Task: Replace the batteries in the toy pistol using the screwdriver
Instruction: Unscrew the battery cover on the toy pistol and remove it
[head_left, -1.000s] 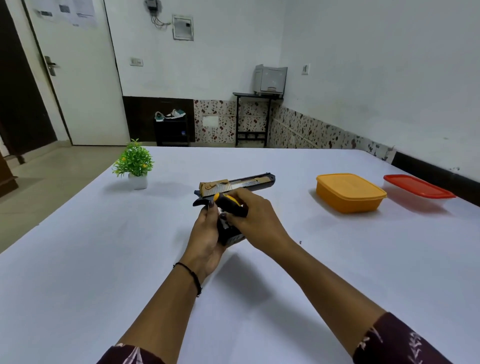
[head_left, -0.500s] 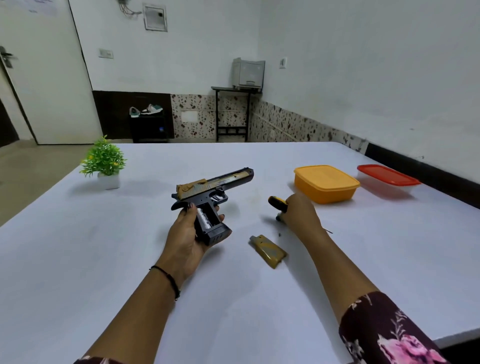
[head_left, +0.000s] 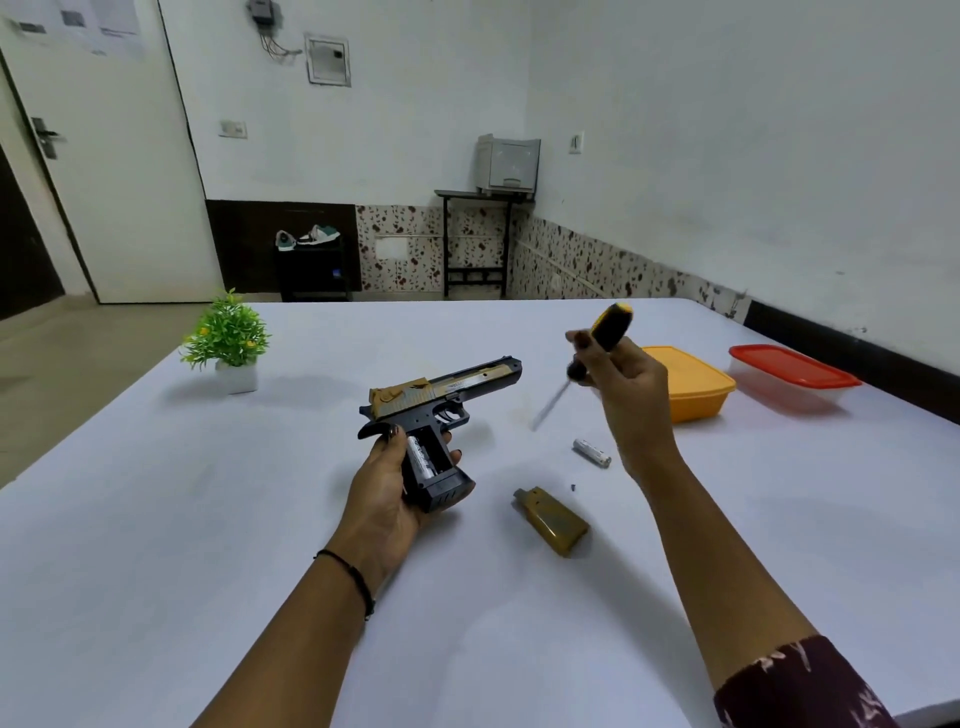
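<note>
My left hand (head_left: 387, 491) grips the black and gold toy pistol (head_left: 441, 400) by its handle, barrel pointing right. The grip's side is uncovered and one battery (head_left: 420, 457) shows inside. My right hand (head_left: 626, 395) holds the black and yellow screwdriver (head_left: 597, 340) raised above the table, its blurred tip slanting down toward the pistol. A loose silver battery (head_left: 592, 452) lies on the table below that hand. The gold battery cover (head_left: 553, 519) lies flat in front of it, with a tiny dark screw (head_left: 573, 487) beside it.
The white table (head_left: 208, 519) carries a small potted plant (head_left: 228, 343) at far left, an orange lidded box (head_left: 685, 384) and a clear box with a red lid (head_left: 789, 379) at far right. A wall runs close along the right side.
My right hand has lifted the screwdriver off the table into the air. A loose battery now shows on the table where that hand was. The pistol stays in my left hand.
</note>
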